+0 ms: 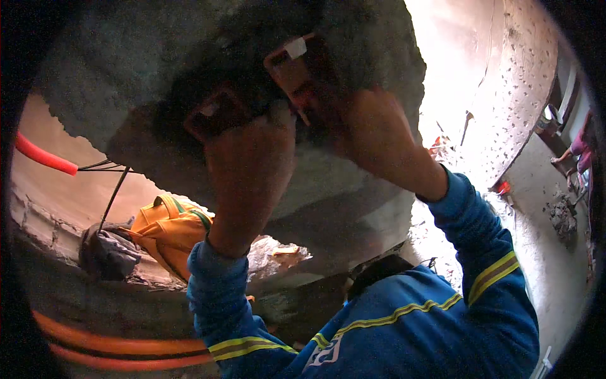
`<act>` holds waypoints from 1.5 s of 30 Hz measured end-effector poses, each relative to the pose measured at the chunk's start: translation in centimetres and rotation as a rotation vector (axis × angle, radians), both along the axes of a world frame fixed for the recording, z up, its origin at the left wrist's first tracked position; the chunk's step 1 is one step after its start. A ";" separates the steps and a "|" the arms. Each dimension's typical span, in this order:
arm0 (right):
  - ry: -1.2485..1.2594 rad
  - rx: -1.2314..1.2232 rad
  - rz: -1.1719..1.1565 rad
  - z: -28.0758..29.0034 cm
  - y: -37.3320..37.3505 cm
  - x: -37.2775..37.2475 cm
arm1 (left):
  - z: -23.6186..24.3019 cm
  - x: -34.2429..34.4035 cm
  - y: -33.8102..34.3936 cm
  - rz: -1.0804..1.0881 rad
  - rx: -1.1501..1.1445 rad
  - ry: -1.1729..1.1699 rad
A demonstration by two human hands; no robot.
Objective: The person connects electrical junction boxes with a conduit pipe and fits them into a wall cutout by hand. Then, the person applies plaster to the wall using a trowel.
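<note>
the left hand (255,132) and right hand (366,117) are raised in shadow; i cannot tell how open they are or whether they grip anything. beyond, upper centre, the left box (216,112) and right box (291,74) look already seated in the rough grey wall (353,196); whether the surround is finished, i cannot tell.

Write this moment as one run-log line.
left hand: near left rectangular frame, grip unclear | right hand: near right rectangular frame, grip unclear | surface: rough grey wall | lower left: orange bag
</note>
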State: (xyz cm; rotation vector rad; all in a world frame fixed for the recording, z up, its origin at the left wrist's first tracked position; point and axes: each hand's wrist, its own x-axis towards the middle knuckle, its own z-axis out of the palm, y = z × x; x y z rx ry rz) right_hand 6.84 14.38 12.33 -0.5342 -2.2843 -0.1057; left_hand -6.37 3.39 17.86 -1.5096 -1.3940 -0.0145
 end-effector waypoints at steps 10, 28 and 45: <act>0.149 -0.013 0.119 1.9 -0.1 0.2 | 0.2 -0.1 0.2 -0.006 -0.021 0.032; -0.202 0.387 -0.127 5.7 -0.8 0.4 | -0.4 0.0 0.4 -0.015 -0.001 -0.004; -0.160 0.298 -0.082 5.0 0.3 0.7 | -0.5 0.3 0.3 -0.165 -0.023 -0.027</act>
